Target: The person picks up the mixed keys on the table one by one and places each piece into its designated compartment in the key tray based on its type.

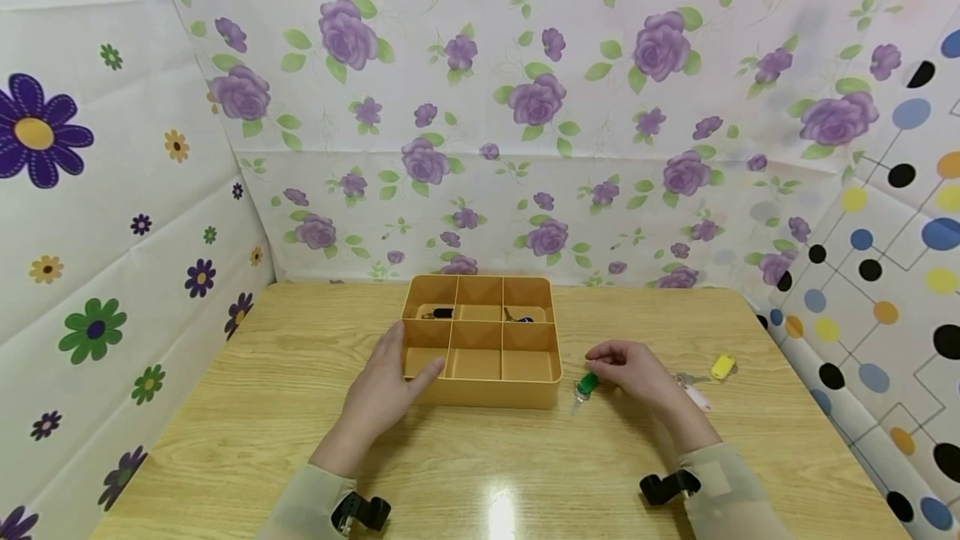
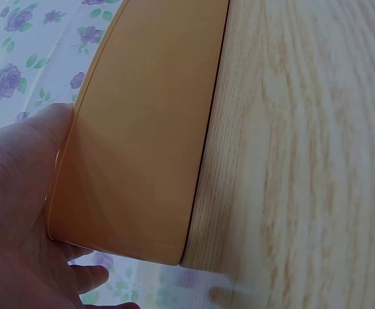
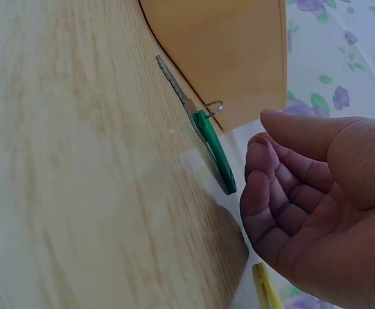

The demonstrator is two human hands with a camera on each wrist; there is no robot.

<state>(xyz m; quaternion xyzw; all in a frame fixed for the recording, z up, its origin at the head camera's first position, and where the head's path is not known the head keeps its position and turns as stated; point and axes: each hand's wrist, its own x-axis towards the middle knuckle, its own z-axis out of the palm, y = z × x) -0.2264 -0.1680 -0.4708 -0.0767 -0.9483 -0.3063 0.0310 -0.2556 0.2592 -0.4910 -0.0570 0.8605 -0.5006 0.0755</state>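
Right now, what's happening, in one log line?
left hand: touching organizer | right hand: empty, near green-tagged key | in organizer: black tag, dark-blue tag | on table: yellow tag, pink tag

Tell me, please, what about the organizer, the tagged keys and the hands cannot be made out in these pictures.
- Head view: any lettering on the yellow tag, too small to read; the blue tag's lower edge, behind a divider.
- Left wrist view: the organizer's compartments, hidden by its outer wall; part of the left hand, cut off by the left edge.
- Right wrist view: the right hand's back, turned away.
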